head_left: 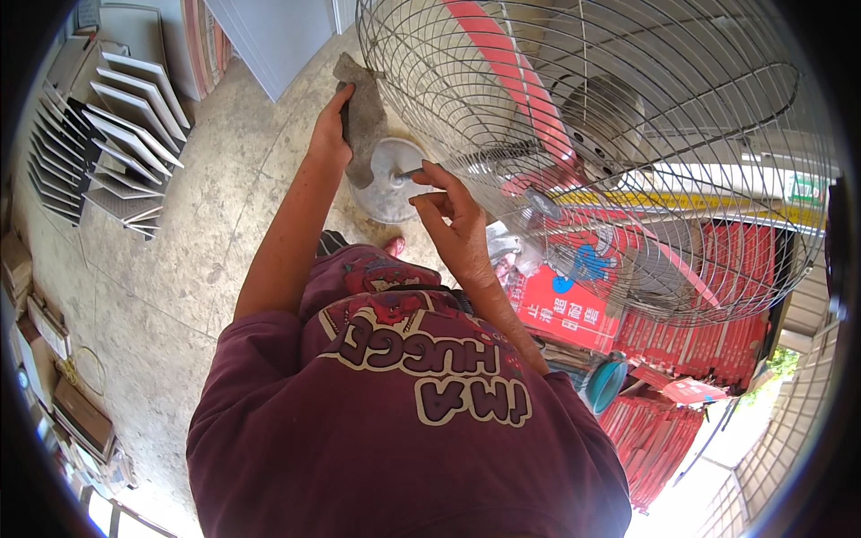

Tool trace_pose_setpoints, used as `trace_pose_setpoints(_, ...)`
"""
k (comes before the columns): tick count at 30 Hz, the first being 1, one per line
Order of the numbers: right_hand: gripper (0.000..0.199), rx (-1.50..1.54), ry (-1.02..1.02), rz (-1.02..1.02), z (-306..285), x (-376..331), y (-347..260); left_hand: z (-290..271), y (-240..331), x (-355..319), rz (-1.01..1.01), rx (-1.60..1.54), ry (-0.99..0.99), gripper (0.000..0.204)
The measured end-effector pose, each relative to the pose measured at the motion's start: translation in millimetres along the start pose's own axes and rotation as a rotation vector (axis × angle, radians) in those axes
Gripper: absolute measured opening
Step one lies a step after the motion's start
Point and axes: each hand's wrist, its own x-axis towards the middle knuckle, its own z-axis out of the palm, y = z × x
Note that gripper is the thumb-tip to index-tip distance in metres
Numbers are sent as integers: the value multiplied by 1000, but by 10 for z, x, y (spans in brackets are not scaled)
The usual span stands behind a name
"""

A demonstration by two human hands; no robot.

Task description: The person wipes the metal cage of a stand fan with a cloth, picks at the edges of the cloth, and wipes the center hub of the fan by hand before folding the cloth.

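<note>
My left hand [334, 125] grips a limp, dark grey cloth [366, 112], with the thumb along its left edge. The cloth hangs past the fingers and overlaps the edge of a round, pale grey metal base [393, 208] on the floor. Beside the wire guard of a large fan [583, 170] with red blades, my right hand [456, 220] is raised. Its fingers are curved, the thumb and forefinger tips stand apart, and nothing shows between them. A short length of dark pole [405, 175] rises from the base and passes behind these fingers.
Tile sample boards [134, 134] stand in racks at the far left. Stacked red cartons [700, 350] fill the right, with a teal bucket [607, 386] beside them. Pale panels [278, 40] lean at the back. Boards and boxes [81, 412] line the lower left.
</note>
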Motion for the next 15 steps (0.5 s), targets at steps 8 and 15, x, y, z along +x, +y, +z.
trace_pose_setpoints(8, 44, -42, -6, 17, -24, 11, 9, 80, -372, -117, -145, 155, 61, 34)
trace_pose_setpoints(15, 42, -52, -14, 15, -47, -13, 39, 18, -361, -241, -132, 115, 115, 36)
